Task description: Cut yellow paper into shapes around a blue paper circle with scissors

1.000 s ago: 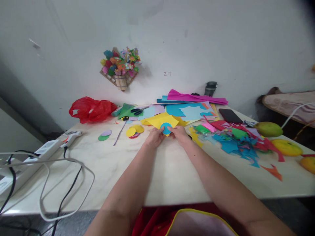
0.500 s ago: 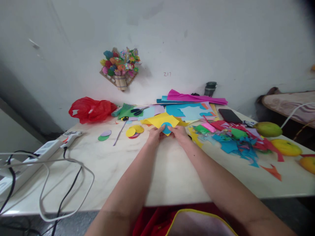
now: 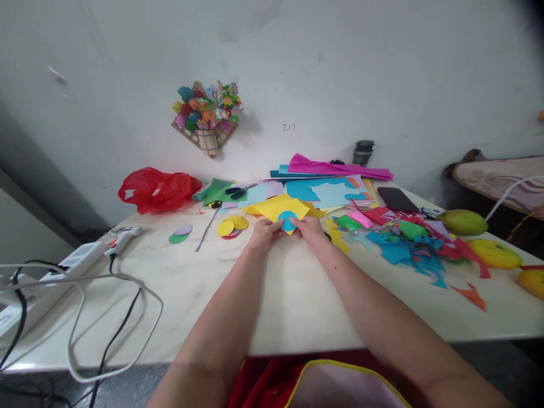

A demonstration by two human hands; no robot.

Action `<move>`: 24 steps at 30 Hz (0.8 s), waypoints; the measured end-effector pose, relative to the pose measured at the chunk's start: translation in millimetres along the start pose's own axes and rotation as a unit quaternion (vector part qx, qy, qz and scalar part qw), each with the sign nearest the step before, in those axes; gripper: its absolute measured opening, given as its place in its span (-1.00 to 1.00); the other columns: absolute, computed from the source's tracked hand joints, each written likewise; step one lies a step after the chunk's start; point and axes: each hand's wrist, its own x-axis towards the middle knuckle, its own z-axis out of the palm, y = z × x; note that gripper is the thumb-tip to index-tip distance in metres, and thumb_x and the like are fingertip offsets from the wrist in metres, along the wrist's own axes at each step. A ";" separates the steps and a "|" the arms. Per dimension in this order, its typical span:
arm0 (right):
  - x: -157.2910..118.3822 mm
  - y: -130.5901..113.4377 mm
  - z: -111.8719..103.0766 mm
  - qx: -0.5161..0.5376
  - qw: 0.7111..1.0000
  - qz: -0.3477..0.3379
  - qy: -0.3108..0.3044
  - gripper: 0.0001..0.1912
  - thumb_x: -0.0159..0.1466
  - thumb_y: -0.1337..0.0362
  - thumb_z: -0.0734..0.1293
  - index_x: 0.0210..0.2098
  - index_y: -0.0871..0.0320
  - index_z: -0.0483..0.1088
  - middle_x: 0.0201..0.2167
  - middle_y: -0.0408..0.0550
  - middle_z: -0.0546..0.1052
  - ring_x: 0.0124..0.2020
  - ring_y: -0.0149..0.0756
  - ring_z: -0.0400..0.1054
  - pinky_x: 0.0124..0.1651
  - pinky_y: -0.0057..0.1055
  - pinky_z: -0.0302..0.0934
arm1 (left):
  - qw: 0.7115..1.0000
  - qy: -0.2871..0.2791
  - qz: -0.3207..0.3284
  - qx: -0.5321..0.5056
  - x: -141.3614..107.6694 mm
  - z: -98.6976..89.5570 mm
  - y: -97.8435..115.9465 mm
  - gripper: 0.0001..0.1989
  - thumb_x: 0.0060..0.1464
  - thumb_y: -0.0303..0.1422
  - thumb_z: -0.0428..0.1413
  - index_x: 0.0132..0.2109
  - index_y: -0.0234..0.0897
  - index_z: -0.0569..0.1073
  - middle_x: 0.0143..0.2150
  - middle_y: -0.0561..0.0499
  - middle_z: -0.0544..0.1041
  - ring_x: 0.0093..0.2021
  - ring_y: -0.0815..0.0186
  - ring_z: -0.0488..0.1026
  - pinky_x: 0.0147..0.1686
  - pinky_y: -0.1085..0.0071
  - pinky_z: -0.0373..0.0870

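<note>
A blue paper circle (image 3: pixel 288 220) lies against a piece of yellow paper (image 3: pixel 285 205), near the paper's lower corner. My left hand (image 3: pixel 267 229) pinches the left edge of the circle and paper, thumb on top. From the right side my right hand (image 3: pixel 309 228) grips the same two pieces in the same way. The fingers beneath the paper are hidden. Left of my hands, yellow paper circles (image 3: pixel 232 225) overlap on the table with a red one under them. Farther left a lilac circle (image 3: pixel 183 229) partly covers a green circle (image 3: pixel 178 238).
Scissors (image 3: pixel 238 192) and a red plastic bag (image 3: pixel 157 191) lie at the back left. Coloured sheets (image 3: pixel 331 192) are stacked at the back. Paper scraps (image 3: pixel 408 243), a dark phone (image 3: pixel 397 200) and mangoes (image 3: pixel 493 254) occupy the right. A power strip (image 3: pixel 55 283) with cables sits left.
My left hand has shifted very slightly left at the edge of the blue circle. Both hands keep their hold, and the rest looks the same.
</note>
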 end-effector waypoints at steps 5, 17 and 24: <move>0.4 0.3 0.3 -0.012 1.000 -0.001 0.001 -0.64 -0.05 0.21 0.60 -0.69 0.13 0.36 -0.74 -0.18 0.40 -0.67 -0.42 0.21 -0.61 -0.46 0.10 | 1.000 0.000 -0.002 -0.008 -0.4 0.1 1.2 -0.61 -0.29 -0.34 0.57 -0.33 -0.42 0.61 -0.38 -0.13 0.66 -0.16 0.02 0.67 -0.06 0.14 0.62; 1.7 1.6 -1.0 -0.020 1.000 -0.003 0.002 -0.62 -0.06 0.16 0.60 -0.69 0.13 0.35 -0.74 -0.19 0.39 -0.65 -0.41 0.19 -0.61 -0.46 0.09 | 1.000 -0.011 -0.002 -0.017 -0.7 -1.1 1.5 -0.64 -0.28 -0.38 0.56 -0.34 -0.43 0.61 -0.35 -0.17 0.68 -0.15 0.00 0.67 -0.04 0.14 0.62; 3.6 3.3 -2.1 -0.036 0.999 -0.011 -0.002 -0.60 -0.05 0.16 0.60 -0.69 0.11 0.32 -0.74 -0.18 0.38 -0.66 -0.40 0.21 -0.61 -0.45 0.06 | 1.000 -0.014 -0.011 -0.014 -1.1 -1.6 3.5 -0.66 -0.23 -0.41 0.54 -0.31 -0.45 0.62 -0.31 -0.18 0.69 -0.17 0.05 0.68 -0.04 0.15 0.64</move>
